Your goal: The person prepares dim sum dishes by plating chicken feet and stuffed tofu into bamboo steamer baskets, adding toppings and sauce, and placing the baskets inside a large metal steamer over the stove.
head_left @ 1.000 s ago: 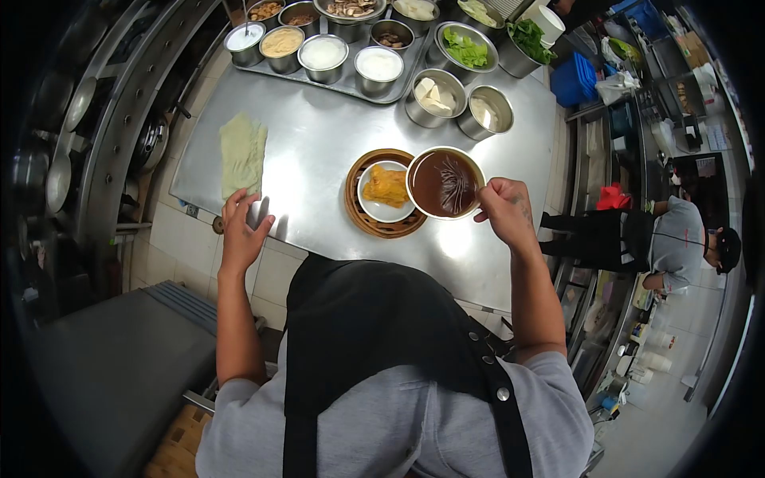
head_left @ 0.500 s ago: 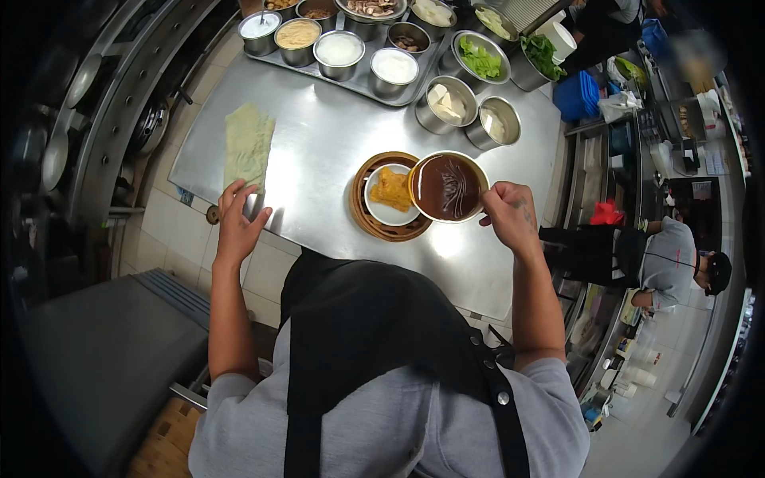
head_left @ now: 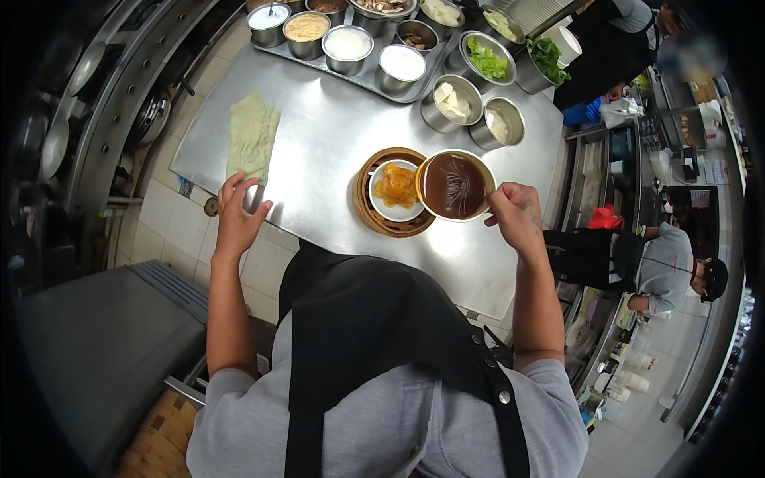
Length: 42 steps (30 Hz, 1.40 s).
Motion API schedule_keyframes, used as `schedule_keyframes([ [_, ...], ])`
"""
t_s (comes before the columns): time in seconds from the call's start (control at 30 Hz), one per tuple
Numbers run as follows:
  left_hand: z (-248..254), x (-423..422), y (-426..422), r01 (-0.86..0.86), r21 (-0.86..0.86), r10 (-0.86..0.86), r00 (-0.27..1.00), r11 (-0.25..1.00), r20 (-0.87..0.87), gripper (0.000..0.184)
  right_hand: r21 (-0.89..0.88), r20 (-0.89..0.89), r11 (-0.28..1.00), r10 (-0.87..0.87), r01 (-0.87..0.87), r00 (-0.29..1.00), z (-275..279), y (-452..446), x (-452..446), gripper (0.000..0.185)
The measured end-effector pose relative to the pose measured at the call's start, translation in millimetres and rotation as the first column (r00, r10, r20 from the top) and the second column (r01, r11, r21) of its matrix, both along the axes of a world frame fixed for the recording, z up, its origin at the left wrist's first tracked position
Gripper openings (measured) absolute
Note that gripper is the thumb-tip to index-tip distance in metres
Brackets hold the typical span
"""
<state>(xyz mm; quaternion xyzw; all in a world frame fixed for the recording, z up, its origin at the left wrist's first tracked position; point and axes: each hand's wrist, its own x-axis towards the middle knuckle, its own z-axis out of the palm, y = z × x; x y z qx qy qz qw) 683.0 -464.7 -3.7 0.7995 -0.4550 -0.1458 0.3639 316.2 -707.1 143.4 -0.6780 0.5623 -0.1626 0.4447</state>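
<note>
My right hand (head_left: pixel 517 215) grips the right side of a metal cup (head_left: pixel 424 209) of brown sauce (head_left: pixel 453 186). The cup's left edge is over the right side of a small white plate (head_left: pixel 386 212). Glossy orange-brown food (head_left: pixel 397 185) sits on that plate, inside a round bamboo steamer (head_left: pixel 363 212) on the steel table. Over at the table's front left edge, my left hand (head_left: pixel 237 227) is open with fingers apart. Its fingertips are at the lower end of a pale green cloth (head_left: pixel 252 137); whether they press on it, I cannot tell.
Metal bowls of ingredients stand on a tray (head_left: pixel 319 62) at the far side of the steel table (head_left: pixel 319 151). Nearer are a bowl of white pieces (head_left: pixel 452 103), another bowl (head_left: pixel 497 123) and lettuce (head_left: pixel 486 60). A person (head_left: pixel 661 267) stands at the right counter; another is at upper right.
The food on the plate has turned glossier and darker orange, with sauce on it. The cup remains beside it in my right hand. My left hand stays by the cloth; the view has shifted slightly.
</note>
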Motion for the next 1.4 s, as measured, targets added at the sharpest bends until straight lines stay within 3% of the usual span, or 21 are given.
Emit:
schedule_keyframes([
  [0.37,0,1,1,0.000,0.012,0.000,1.000,1.000,0.005,0.046,-0.002,0.003,1.000,-0.023,0.023,1.000,3,1,-11,0.028],
  [0.47,1,0,-1,-0.027,0.024,0.029,0.996,0.999,-0.081,0.046,-0.005,0.008,1.000,-0.023,0.023,1.000,6,3,-11,0.028],
  [1.4,-4,6,1,-0.002,0.003,0.002,0.998,1.000,-0.058,0.045,0.000,0.072,1.000,-0.029,0.029,0.997,24,9,12,0.027],
])
